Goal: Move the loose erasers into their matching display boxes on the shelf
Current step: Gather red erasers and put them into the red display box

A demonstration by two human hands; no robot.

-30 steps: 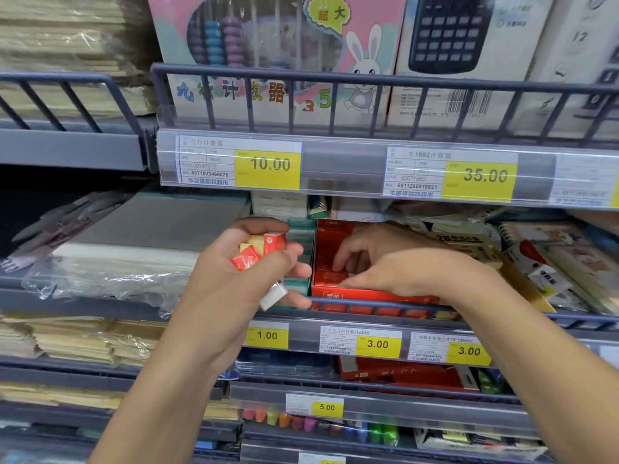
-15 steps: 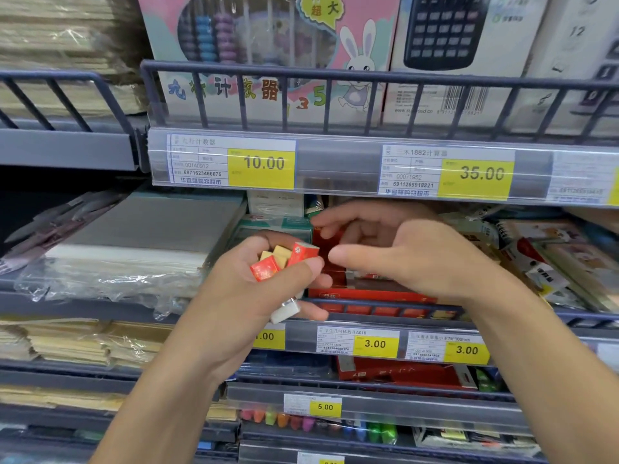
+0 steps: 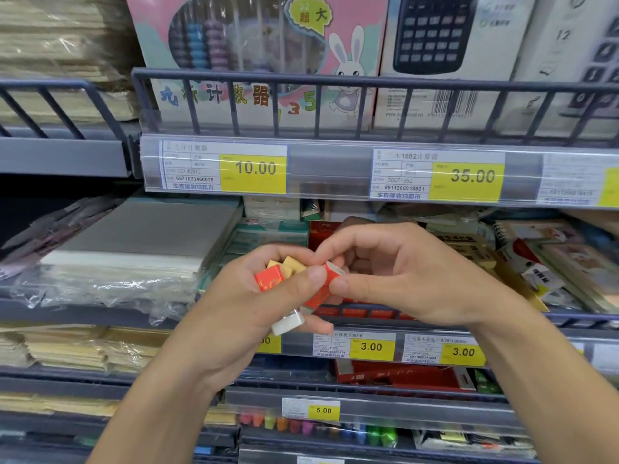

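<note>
Grey metal shop shelving (image 3: 368, 78) fills everything before me, tier above tier, each edge carrying yellow price tags. Closest in, my left hand (image 3: 254, 306) is curled around a small bunch of loose erasers: one red-sleeved rectangular eraser (image 3: 268, 278) under my thumb, two pale yellow eraser ends (image 3: 291, 264) poking up behind it, and a white rubber block (image 3: 288, 324) sticking out below against my lower fingers. My right hand (image 3: 402, 279) has its thumb and forefinger pinched on another red-wrapped eraser with a white end (image 3: 330, 277), which lies touching the left thumb tip, so both hands meet on the bunch. Just behind my knuckles on the middle shelf sits the red cardboard display box (image 3: 323, 231), mostly hidden by my hands, and beside it on the left the teal and white display box (image 3: 268, 234). Left of that lies a grey flat pack in clear plastic wrap (image 3: 134, 236); to the right are wrapped stationery packs (image 3: 536, 262), blurred. Above, behind the rail, stand a pink abacus box with a rabbit (image 3: 261, 61) and a white calculator box (image 3: 442, 55). Below my wrists, a lower tier holds a red flat box (image 3: 402, 376) and a row of coloured highlighter-like pieces (image 3: 318, 426).
</note>
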